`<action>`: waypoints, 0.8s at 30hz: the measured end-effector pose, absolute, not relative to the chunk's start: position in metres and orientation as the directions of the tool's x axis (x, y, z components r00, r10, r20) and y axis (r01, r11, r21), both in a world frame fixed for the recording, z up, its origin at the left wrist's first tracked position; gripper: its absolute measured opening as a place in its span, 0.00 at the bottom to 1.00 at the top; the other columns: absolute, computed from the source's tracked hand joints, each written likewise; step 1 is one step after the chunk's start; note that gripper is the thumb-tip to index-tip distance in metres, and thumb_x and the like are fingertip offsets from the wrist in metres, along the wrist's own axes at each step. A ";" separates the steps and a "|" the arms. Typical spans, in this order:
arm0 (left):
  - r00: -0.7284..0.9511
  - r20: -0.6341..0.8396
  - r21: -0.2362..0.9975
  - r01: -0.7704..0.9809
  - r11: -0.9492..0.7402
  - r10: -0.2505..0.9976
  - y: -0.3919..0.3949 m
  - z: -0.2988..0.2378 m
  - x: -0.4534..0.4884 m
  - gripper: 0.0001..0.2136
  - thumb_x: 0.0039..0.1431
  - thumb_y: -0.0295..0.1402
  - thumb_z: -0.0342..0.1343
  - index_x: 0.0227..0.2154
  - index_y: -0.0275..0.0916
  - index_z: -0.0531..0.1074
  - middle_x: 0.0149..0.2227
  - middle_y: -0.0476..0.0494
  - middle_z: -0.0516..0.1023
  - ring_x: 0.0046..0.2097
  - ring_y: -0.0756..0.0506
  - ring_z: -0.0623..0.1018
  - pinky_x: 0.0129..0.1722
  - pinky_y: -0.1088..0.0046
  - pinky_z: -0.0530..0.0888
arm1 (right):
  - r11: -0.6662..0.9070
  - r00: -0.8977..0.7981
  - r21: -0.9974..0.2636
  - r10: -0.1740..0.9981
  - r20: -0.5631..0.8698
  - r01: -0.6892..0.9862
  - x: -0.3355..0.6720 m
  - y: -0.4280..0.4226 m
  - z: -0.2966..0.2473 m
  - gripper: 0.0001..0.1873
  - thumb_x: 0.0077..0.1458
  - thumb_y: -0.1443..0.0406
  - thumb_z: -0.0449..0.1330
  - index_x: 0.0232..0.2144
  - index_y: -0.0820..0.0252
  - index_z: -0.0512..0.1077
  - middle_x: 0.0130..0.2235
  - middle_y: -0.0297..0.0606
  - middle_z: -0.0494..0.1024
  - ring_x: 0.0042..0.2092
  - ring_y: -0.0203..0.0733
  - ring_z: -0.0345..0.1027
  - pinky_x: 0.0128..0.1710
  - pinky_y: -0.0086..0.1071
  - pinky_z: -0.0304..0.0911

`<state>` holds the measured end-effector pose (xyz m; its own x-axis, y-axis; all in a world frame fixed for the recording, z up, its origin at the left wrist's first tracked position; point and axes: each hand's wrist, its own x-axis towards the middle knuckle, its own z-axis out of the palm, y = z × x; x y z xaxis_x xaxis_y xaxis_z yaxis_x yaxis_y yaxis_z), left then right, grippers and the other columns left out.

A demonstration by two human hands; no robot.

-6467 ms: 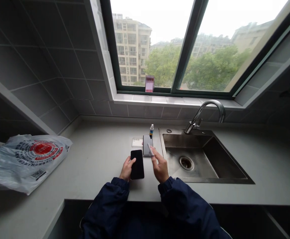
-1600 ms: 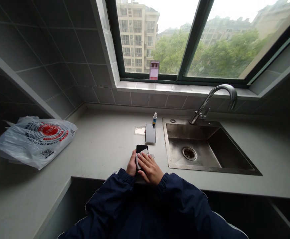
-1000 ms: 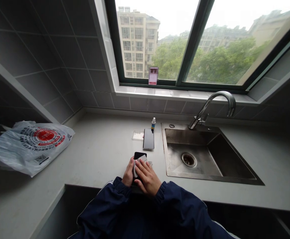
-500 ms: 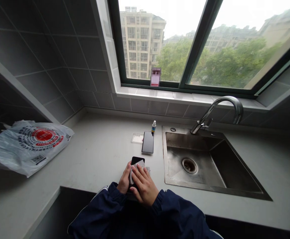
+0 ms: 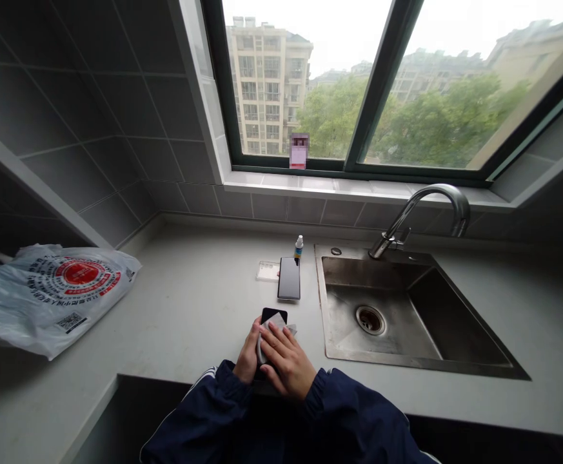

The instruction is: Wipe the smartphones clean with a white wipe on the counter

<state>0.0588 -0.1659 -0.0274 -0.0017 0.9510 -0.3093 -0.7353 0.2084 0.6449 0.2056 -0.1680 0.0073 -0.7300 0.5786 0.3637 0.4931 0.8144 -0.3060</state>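
Observation:
My left hand point(image 5: 249, 353) grips the left side of a black smartphone point(image 5: 267, 314) just above the counter's front edge. A grey cloth with a jagged edge point(image 5: 276, 319) lies over the phone's face. Pressed flat on that cloth is my right hand point(image 5: 288, 364), its fingers close together and covering most of the phone. Beyond the hands, a second smartphone point(image 5: 289, 278) with a dark screen rests on the counter. It partly overlaps a clear phone case point(image 5: 266, 271). Behind it stands a small white-capped bottle point(image 5: 299, 246) with a blue and yellow label.
To the right, a steel sink point(image 5: 322, 309) is set into the pale counter point(image 5: 189, 290), with a curved chrome faucet point(image 5: 409, 205) behind it. A printed white plastic bag point(image 5: 53, 290) fills the left side. At the back, a blurred pink item point(image 5: 299, 151) stands by the window.
Both hands, with the phone and cloth, appear slightly farther right and lower in the picture. The camera view has also shifted a little. The grip looks the same.

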 end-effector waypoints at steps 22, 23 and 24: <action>0.012 -0.338 0.629 -0.741 0.236 0.941 -0.165 -0.004 0.062 0.26 0.61 0.49 0.51 0.57 0.38 0.67 0.52 0.38 0.76 0.60 0.38 0.70 0.64 0.61 0.60 | 0.812 -0.731 -0.326 0.579 0.360 0.484 0.204 -0.172 0.014 0.28 0.65 0.64 0.50 0.65 0.67 0.55 0.67 0.46 0.52 0.69 0.53 0.37 0.66 0.52 0.46; 0.015 -0.316 0.637 -0.738 0.224 0.949 -0.165 -0.007 0.062 0.25 0.61 0.48 0.51 0.56 0.38 0.68 0.52 0.38 0.76 0.60 0.38 0.70 0.64 0.61 0.59 | 0.805 -0.722 -0.325 0.591 0.361 0.496 0.204 -0.172 0.013 0.28 0.65 0.64 0.50 0.65 0.67 0.55 0.68 0.45 0.51 0.69 0.53 0.37 0.66 0.52 0.45; 0.013 -0.303 0.645 -0.734 0.215 0.953 -0.165 -0.012 0.061 0.24 0.62 0.48 0.51 0.55 0.38 0.69 0.53 0.39 0.76 0.60 0.39 0.69 0.65 0.62 0.58 | 0.800 -0.712 -0.324 0.598 0.367 0.505 0.203 -0.172 0.011 0.28 0.65 0.64 0.50 0.64 0.67 0.55 0.68 0.45 0.51 0.69 0.53 0.36 0.66 0.52 0.45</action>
